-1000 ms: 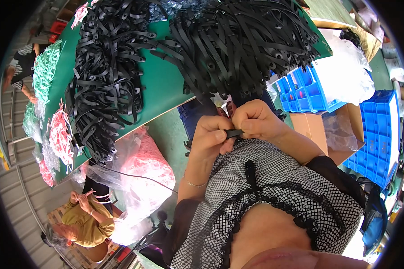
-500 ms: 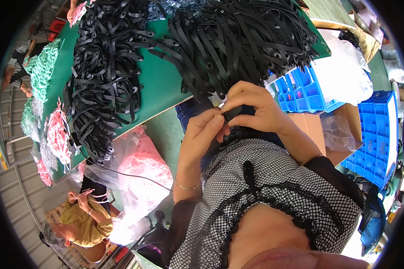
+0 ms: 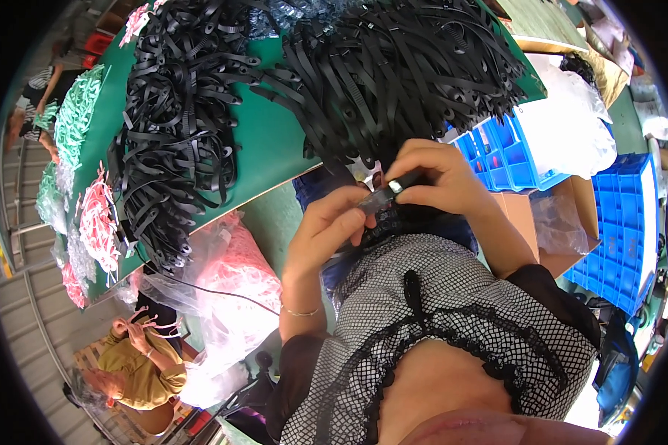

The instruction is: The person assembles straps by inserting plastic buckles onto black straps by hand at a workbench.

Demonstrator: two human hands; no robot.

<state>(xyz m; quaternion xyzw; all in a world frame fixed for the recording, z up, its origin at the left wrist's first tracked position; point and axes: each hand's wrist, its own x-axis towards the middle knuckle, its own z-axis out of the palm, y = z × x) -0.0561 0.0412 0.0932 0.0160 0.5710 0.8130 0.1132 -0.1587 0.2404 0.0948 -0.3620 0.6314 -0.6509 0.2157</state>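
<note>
In front of my waist, just off the table's near edge, both hands work on a black strap. My right hand (image 3: 439,178) pinches the strap between thumb and fingers, and a bright glint shows on it at the fingertips. A dark grey, partly see-through piece (image 3: 378,200) sits at the fingertips of my left hand (image 3: 332,226), against the strap's end; whether the two are joined I cannot make out. Beyond my hands, a thick heap of black straps (image 3: 401,67) hangs over the table edge. Another long pile of black straps (image 3: 178,126) lies to the left.
Clear plastic pieces (image 3: 297,16) lie at the back of the green table (image 3: 271,141). Pink straps (image 3: 99,222) and green straps (image 3: 78,119) line its left side. A bag of pink pieces (image 3: 237,274), a cardboard box (image 3: 583,211) and blue crates (image 3: 616,230) stand around me. A co-worker (image 3: 141,371) sits lower left.
My hands have drawn slightly apart, the left one moving down and left. The grey piece and a bright glint now show between them. At the top left, another person's hand has left the view.
</note>
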